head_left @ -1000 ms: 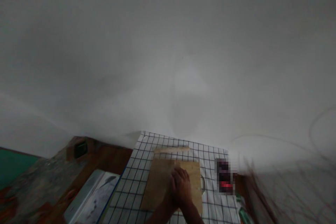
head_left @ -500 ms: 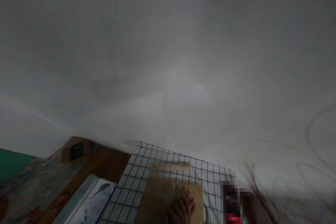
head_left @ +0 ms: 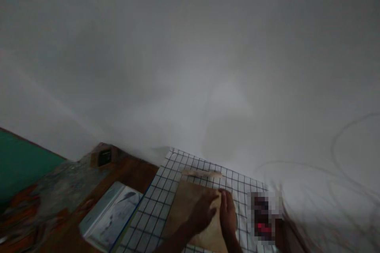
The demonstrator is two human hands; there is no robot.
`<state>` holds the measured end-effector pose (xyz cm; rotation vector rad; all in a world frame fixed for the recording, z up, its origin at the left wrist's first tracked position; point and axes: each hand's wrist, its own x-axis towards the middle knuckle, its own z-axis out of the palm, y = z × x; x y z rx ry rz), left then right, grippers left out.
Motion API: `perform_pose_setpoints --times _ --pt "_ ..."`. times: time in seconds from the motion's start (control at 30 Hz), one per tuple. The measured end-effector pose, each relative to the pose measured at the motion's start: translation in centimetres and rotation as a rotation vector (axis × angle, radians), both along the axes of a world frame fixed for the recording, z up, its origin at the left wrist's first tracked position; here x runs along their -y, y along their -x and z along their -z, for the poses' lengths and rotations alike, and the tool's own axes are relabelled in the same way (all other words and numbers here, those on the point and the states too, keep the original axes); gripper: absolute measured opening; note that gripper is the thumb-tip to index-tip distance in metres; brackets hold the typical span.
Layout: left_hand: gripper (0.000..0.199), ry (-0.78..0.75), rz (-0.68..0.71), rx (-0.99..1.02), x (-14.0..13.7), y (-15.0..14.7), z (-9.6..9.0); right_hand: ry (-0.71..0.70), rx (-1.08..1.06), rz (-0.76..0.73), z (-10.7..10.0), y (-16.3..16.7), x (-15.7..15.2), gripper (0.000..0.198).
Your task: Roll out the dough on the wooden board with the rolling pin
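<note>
A brown sheet (head_left: 185, 197), like stiff paper or card, lies on a white cloth with dark grid lines (head_left: 160, 184). Reaching over its right half is my left hand (head_left: 203, 210), thumb and fingers apart, fingertips close to the upper right corner. My right hand (head_left: 227, 210) is against the sheet's right edge, its fingers pressed together and pointing away from me. That edge looks slightly raised between the hands, though the dim light blurs it. Beyond the sheet lies a narrow pale brown strip (head_left: 202, 173), touched by neither hand.
Left of the cloth, an open book or magazine (head_left: 118, 213) rests on a brown wooden surface (head_left: 135, 174). A small box with a dark face (head_left: 105, 157) stands farther back. A pixelated patch (head_left: 263, 217) hides something on the right. A pale wall (head_left: 190, 67) rises behind.
The view has shifted, so more of the sheet shows. Before, hand fingers lay bunched over the sheet; now my two hands are apart, the right one at the right edge.
</note>
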<state>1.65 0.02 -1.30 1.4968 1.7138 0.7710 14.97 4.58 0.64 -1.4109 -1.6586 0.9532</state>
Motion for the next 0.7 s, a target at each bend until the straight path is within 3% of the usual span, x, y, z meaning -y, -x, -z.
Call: perform_pose_setpoints --times 0.07,0.13,0.2,0.27,0.33,0.5,0.7 --pt "0.047 -0.043 -0.089 -0.007 1.2 2.6 -0.4 0.062 -0.033 0.052 0.0 -2.6 0.3 0.05" --pt "0.041 -0.071 -0.117 -0.064 2.4 4.5 -0.5 0.097 -0.031 0.039 1.5 -4.6 1.2 0.056" --pt "0.038 -0.013 0.077 -0.145 3.4 5.3 -0.8 0.101 0.009 0.041 3.6 -5.5 2.5 0.06" --pt "0.063 0.068 0.266 -0.222 4.0 4.9 -1.3 0.1 0.047 0.055 5.2 -5.4 3.8 0.064" --pt "0.079 0.119 0.323 -0.301 3.9 3.6 -1.9 0.105 0.054 0.045 5.8 -4.6 4.8 0.067" --pt "0.064 0.177 0.268 -0.381 2.7 1.0 -3.7 0.076 0.049 -0.005 4.6 -2.7 4.0 0.066" --pt "0.049 0.169 0.236 -0.356 2.0 2.4 -4.9 0.041 0.05 -0.082 3.1 -1.3 0.4 0.057"
